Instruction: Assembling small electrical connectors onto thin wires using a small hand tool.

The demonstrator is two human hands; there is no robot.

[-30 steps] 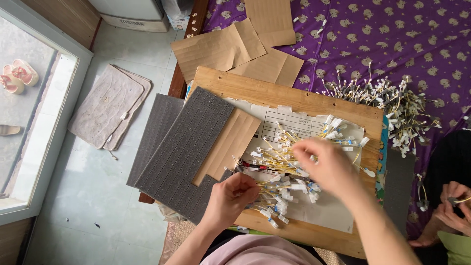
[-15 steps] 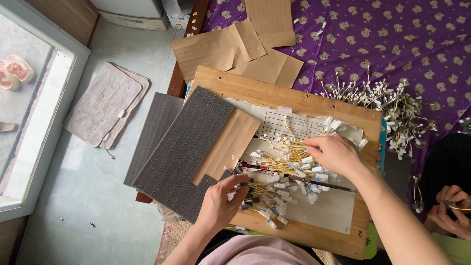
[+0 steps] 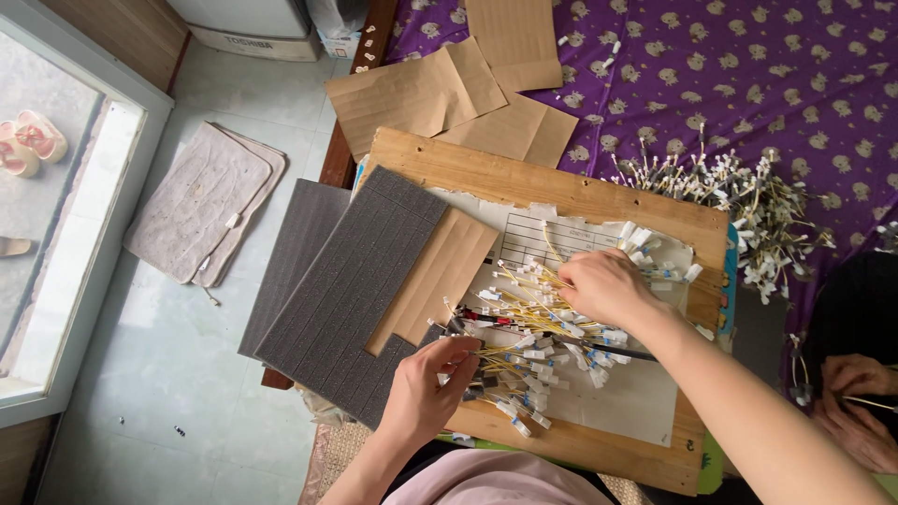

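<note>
Two hands now in one heap of wires (image 3: 538, 327), in the middle of the wooden board (image 3: 524, 178), on top of a printed paper sheet (image 3: 636, 402). Compared with one second ago, a clear change: left hand (image 3: 426, 393) no longer resting at the edge of the grey foam sheet (image 3: 346, 290), but moved to the near left end of the heap, fingers narrow and pinched on a few wires there. Right hand (image 3: 603, 285) no longer raised above the heap, but lowered palm-down on its far right part, fingers curled into the strands; impossible to tell whether closed around any of them. For the work in hand, probably a sign of sorting continued from both ends of the heap. Wires thin, yellow, slightly springy in look, each with small white plastic ends, some with blue marks, lying crossed and tangled. Foam dark grey, soft, cut in a grid of narrow strips; beside it a brown cardboard piece (image 3: 435, 281), flat, with a stepped edge. Board of pale rough wood. Second heap (image 3: 748, 196) of similar wires further right, on a purple cloth (image 3: 748, 75) with a small pattern. Another person's hands (image 3: 856, 402) at the right edge, apart from this work.
</note>
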